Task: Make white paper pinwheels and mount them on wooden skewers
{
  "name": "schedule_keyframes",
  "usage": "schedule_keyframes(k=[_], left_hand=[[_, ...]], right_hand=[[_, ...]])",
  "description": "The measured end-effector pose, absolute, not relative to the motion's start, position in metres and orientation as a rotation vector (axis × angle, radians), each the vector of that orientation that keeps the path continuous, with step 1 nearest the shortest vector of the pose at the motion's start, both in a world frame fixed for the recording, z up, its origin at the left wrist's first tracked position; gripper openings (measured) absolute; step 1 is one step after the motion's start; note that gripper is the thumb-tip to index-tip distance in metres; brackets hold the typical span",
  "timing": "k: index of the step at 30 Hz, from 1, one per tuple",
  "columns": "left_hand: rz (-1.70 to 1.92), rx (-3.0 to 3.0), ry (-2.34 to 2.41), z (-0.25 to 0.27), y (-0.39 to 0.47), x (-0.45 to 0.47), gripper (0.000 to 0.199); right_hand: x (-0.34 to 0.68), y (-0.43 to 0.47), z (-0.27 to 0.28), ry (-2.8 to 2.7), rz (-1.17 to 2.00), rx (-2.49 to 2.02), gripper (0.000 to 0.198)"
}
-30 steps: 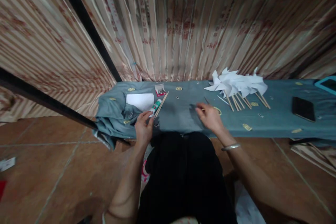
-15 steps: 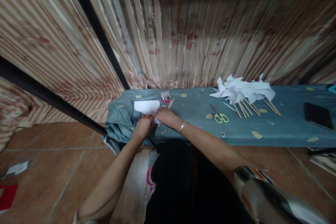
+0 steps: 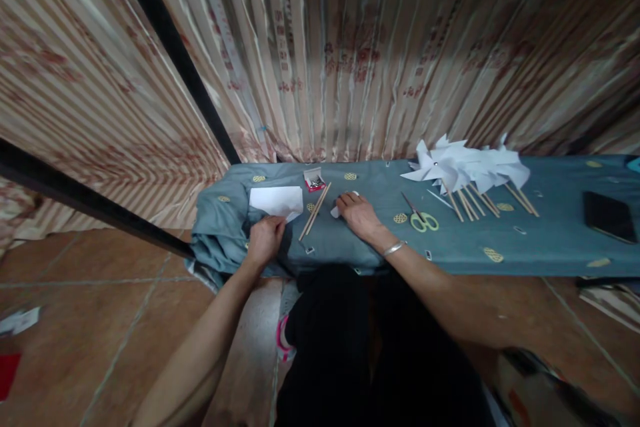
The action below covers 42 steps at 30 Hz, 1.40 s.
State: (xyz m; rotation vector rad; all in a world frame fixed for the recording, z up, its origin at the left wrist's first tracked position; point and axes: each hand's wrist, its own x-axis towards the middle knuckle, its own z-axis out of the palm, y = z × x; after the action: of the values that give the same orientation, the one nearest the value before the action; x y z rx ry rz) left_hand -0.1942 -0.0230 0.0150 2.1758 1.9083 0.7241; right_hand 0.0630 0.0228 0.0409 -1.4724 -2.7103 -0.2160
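At the left end of the cloth-covered bench, my left hand (image 3: 267, 239) pinches the near edge of a white sheet of paper (image 3: 276, 197), whose near right corner lifts a little. My right hand (image 3: 357, 215) rests lower on the cloth to the right, its fingers over a small white paper piece (image 3: 335, 212) that is mostly hidden under them. Between my hands lie thin wooden sticks (image 3: 315, 212), side by side and slanted. Behind them stands a small open red and white box (image 3: 315, 180) with shiny metal bits inside.
Green-handled scissors (image 3: 424, 221) lie right of my right hand. Farther right are several white paper pinwheels (image 3: 475, 170) on wooden sticks, then a dark flat object (image 3: 609, 216). A striped curtain (image 3: 360, 67) hangs behind the bench (image 3: 370, 250); a black pole (image 3: 180, 60) slants at left.
My right hand has moved away from my left hand to the right, past the sticks, with a white paper piece. My left hand stays by the sheet. The view has shifted slightly.
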Motion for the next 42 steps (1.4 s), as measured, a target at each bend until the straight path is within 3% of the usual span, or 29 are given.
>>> schedule_keyframes(k=[16,24,30,34,38,42], left_hand=[[1.236,1.336,1.887,0.020,-0.020,-0.199,0.016],[1.399,1.135,1.847,0.034,-0.023,-0.194,0.011],[1.625,1.044,1.790,0.070,-0.034,-0.207,0.028],[1.823,1.062,1.579,0.108,-0.057,-0.194,0.030],[1.701,1.296,1.468,0.116,-0.078,-0.143,0.027],[1.288,1.577,1.330,0.076,-0.076,-0.078,0.020]], right_hand=[[0.063,0.007,0.026,-2.535,-0.009,-1.524,0.042],[0.047,0.031,0.034,-2.684,-0.026,-1.367,0.027],[0.032,0.043,0.035,-2.684,-0.005,-1.264,0.028],[0.047,0.025,0.033,-2.561,0.016,-1.296,0.042],[0.093,0.001,0.036,-2.199,0.165,-1.336,0.047],[0.156,-0.017,0.043,-1.958,0.108,-1.426,0.049]])
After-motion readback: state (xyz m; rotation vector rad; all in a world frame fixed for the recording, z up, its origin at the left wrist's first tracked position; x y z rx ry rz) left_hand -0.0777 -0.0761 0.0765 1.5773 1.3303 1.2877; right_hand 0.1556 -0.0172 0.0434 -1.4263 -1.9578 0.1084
